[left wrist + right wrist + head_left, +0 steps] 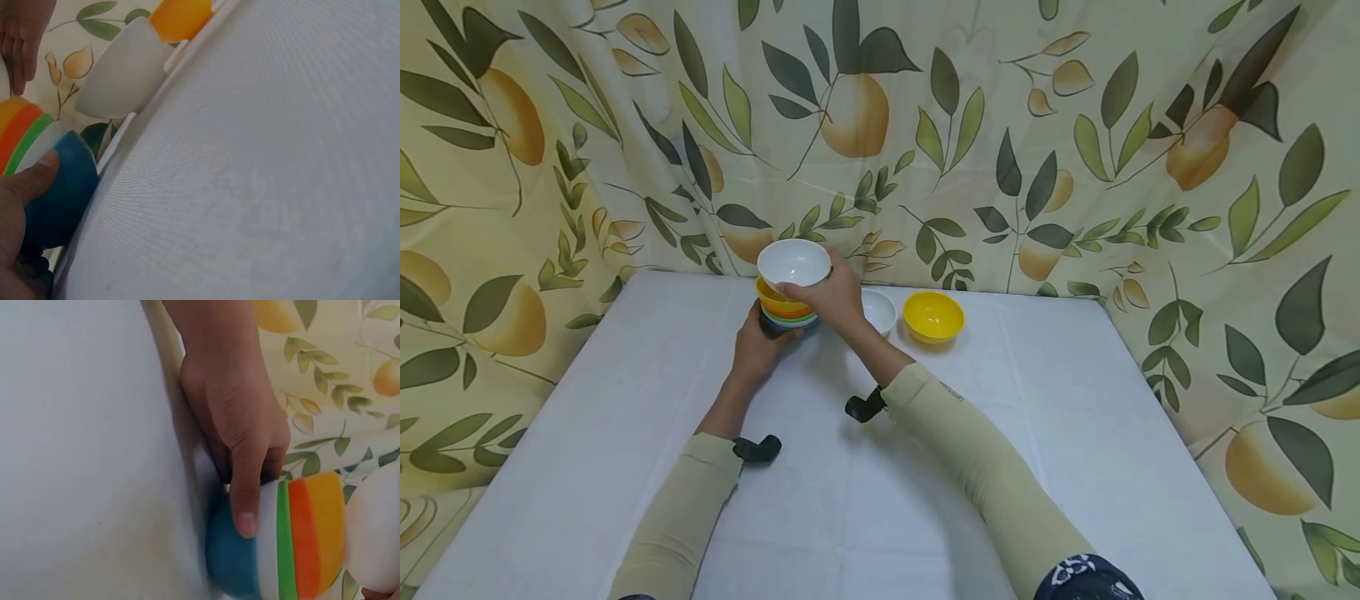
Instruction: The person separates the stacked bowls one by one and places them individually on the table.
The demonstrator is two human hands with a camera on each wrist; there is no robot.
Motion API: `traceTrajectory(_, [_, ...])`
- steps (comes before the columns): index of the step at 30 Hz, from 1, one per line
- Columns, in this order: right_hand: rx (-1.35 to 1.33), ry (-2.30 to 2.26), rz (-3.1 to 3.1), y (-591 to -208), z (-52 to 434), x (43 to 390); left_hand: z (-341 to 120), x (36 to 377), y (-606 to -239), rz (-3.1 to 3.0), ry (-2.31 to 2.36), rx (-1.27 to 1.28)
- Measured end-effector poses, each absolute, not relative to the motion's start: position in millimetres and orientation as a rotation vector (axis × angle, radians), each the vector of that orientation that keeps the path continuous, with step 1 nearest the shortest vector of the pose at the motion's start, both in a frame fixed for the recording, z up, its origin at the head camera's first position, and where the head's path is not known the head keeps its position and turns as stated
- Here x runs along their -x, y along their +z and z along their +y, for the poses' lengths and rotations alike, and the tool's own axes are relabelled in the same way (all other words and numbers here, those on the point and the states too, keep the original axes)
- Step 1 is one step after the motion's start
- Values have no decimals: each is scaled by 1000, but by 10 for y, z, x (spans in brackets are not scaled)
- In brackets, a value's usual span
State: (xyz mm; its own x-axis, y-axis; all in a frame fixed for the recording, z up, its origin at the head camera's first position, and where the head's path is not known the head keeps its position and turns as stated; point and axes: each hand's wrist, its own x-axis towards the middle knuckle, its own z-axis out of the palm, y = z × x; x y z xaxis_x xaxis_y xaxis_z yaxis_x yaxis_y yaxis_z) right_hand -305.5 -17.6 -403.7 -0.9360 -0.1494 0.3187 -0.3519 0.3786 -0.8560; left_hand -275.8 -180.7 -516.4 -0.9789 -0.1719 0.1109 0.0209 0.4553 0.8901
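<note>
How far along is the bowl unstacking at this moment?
Done: a white bowl and a yellow bowl already sit singly on the table. In hand: the right hand grips the top white bowl, raised off the stack, which the left hand steadies at its blue base. Left: the yellow, orange, green, white and blue bowls, nested.

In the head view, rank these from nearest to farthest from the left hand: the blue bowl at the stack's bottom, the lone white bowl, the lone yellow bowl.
1. Blue bowl: gripped by the left hand, bottom of the stack.
2. Lone white bowl: right of the stack, beyond the right hand.
3. Lone yellow bowl: farthest right, beside that white bowl.
</note>
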Motion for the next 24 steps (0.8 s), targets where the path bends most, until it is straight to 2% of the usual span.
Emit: traceTrajectory(24, [-354,1670,-2377,-4101,-3,2900,-1806,2758,-5161,-2485,-1549,-100])
